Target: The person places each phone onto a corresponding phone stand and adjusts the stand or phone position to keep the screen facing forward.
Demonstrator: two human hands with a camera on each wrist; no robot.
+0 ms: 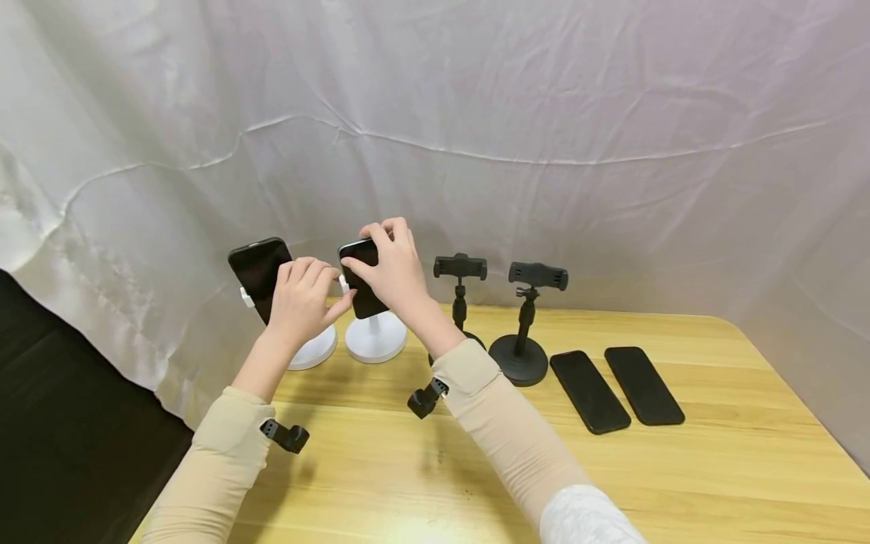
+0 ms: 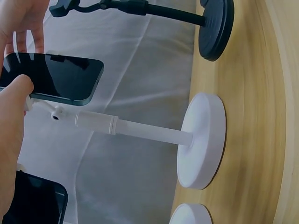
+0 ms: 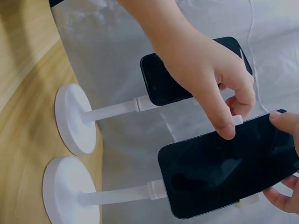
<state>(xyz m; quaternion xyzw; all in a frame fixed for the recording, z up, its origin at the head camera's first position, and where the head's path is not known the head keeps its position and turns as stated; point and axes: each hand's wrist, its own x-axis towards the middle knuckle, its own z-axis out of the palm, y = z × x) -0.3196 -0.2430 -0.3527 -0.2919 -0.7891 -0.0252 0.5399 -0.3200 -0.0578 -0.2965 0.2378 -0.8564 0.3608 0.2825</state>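
Note:
A dark phone (image 1: 367, 299) stands tilted in a white phone stand (image 1: 377, 338). Its upper end is gripped by my right hand (image 1: 396, 270), with the thumb on the screen side and the fingers round the far edge. My left hand (image 1: 301, 299) pinches the white clamp (image 3: 237, 120) at that phone's left edge, the thumb reaching onto the front. How firmly the clamp sits on the phone is hard to tell. Just left, partly behind my left hand, another phone (image 1: 257, 266) rests in a second white stand (image 1: 318, 351).
Right of my hands stand two black phone stands (image 1: 459, 266) (image 1: 522, 361) with no phones in them. Two more dark phones (image 1: 590, 391) (image 1: 644, 385) lie flat on the wooden table (image 1: 734, 453). A pale curtain (image 1: 544, 91) hangs behind.

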